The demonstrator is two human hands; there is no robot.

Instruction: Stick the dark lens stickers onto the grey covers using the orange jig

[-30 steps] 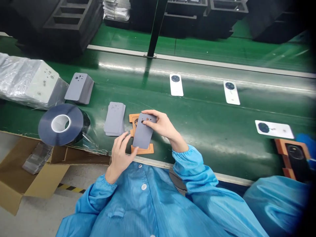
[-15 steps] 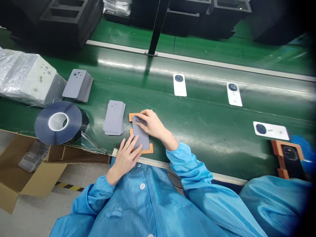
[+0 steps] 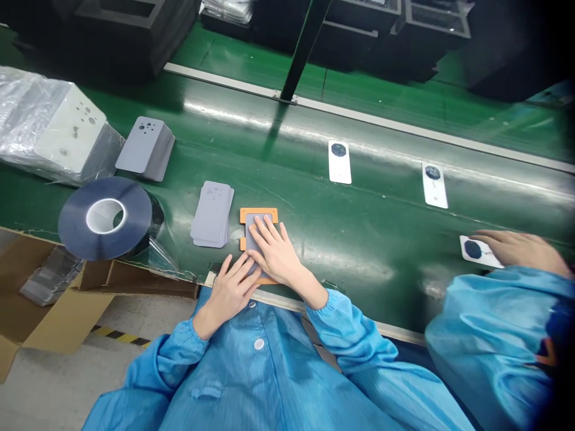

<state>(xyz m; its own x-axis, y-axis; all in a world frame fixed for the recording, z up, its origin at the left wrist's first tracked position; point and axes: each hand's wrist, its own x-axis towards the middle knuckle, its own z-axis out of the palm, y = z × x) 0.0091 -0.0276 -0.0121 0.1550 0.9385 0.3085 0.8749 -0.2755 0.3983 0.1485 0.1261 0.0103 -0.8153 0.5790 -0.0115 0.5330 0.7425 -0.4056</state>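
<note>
A grey phone-shaped sheet [image 3: 252, 223] lies in an orange fixture [image 3: 259, 212] near the front edge of the green bench. My right hand [image 3: 277, 250] rests flat on the sheet with its fingers stretched out, hiding most of it. Against the lower end of the sheet lies my left hand [image 3: 231, 289], fingers spread, its tips close to the right hand. Both hands hold nothing. Just left of the fixture is a low stack of grey sheets with camera holes [image 3: 211, 215].
Farther left stand a taller grey stack [image 3: 140, 146], a plastic-wrapped pile [image 3: 67, 134] and a film roll [image 3: 74, 218]. White phone-shaped pieces with dark circles [image 3: 340, 169] [image 3: 435, 191] lie rightward. A co-worker's hand [image 3: 525, 254] covers part of another white piece [image 3: 471, 250].
My right hand has gone from pinching around the sheet's upper holes to lying flat on it. A co-worker's hand has come over the white piece at right. The view has shifted slightly.
</note>
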